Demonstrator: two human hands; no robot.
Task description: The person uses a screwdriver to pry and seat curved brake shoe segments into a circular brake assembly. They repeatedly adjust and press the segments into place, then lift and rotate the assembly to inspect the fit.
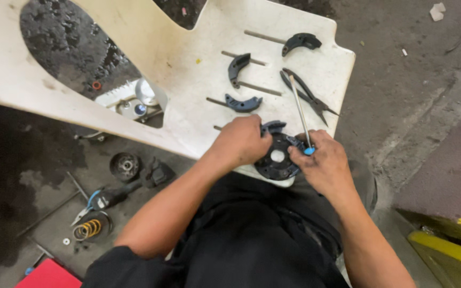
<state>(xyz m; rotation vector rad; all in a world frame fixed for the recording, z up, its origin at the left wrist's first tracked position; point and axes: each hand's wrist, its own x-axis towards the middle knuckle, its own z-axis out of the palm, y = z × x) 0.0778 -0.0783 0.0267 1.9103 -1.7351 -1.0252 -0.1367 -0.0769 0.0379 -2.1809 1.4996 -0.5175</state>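
While a round black metal clutch plate (277,158) is clamped by the left hand (239,141) at the near edge of the dirty white plastic panel (188,48), a blue-handled screwdriver (301,114) is pinched by the right hand (321,160), with black long-nose pliers (308,96) and three curved black shoes (244,103) crowded just beyond.

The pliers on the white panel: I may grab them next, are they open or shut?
Shut: the pliers lie flat on the white panel, jaws closed to a point, handles slightly apart.

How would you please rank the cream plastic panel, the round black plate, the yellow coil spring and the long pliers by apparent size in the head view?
1. Cream plastic panel
2. Round black plate
3. Long pliers, about as long as the plate is wide
4. Yellow coil spring
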